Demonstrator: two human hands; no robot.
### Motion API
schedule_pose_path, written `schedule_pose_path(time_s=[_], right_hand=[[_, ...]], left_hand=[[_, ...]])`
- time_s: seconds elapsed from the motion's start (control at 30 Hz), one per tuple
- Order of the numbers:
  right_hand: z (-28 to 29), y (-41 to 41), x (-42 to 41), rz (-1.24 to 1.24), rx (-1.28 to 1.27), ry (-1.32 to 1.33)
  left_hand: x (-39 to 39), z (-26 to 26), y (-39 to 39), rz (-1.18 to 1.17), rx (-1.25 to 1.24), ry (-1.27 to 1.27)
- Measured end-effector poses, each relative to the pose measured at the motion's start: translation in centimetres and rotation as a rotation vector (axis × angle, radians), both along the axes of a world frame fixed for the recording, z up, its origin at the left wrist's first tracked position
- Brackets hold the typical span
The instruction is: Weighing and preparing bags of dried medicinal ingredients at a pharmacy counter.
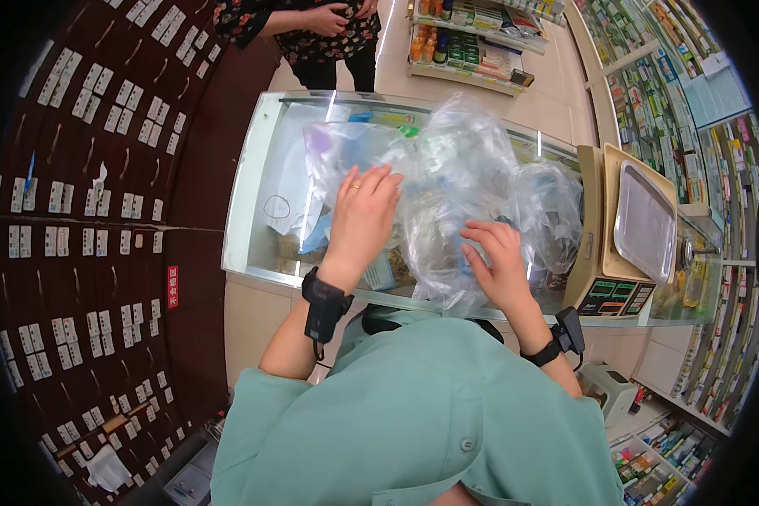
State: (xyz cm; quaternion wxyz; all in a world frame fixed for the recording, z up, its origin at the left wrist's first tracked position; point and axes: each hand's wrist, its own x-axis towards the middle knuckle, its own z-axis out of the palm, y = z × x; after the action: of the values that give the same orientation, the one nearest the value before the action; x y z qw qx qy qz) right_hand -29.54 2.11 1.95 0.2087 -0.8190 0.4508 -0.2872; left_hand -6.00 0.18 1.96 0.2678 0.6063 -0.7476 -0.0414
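Several crumpled clear plastic bags (468,145) lie spread over a glass display counter (253,209). My left hand (367,202), a ring on one finger, is over the flattened bag at the left, palm down, with the fingers slightly apart. Near the front of the pile, my right hand (493,253) is beside a bunched bag, its fingers curved and apart. Whether the fingertips touch the plastic I cannot tell. A rubber band (277,207) rests on white paper left of my left hand.
A weighing scale (613,297) with a metal tray (645,221) stands at the counter's right. Beyond the counter stands a person (329,38) in a floral top. Dark drawer cabinets (101,190) line the left; stocked shelves (658,114) line the right.
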Motion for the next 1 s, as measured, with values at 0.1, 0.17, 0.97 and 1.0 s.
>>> schedule_pose_path(time_s=[0.1, 0.17, 0.97, 1.0], right_hand=[[0.4, 0.3, 0.7, -0.015, -0.017, -0.017], [0.7, 0.4, 1.3, -0.022, -0.020, -0.029], [-2.3, -5.1, 10.6, -0.149, 0.202, 0.076], [-2.3, -5.3, 10.5, -0.116, 0.143, 0.145]], left_hand=[[0.7, 2.3, 0.9, -0.024, -0.063, 0.237], [2.7, 2.5, 1.3, 0.040, -0.131, 0.249], [6.7, -3.2, 0.5, -0.310, 0.158, 0.053], [6.5, -3.5, 0.5, -0.266, 0.331, 0.002]])
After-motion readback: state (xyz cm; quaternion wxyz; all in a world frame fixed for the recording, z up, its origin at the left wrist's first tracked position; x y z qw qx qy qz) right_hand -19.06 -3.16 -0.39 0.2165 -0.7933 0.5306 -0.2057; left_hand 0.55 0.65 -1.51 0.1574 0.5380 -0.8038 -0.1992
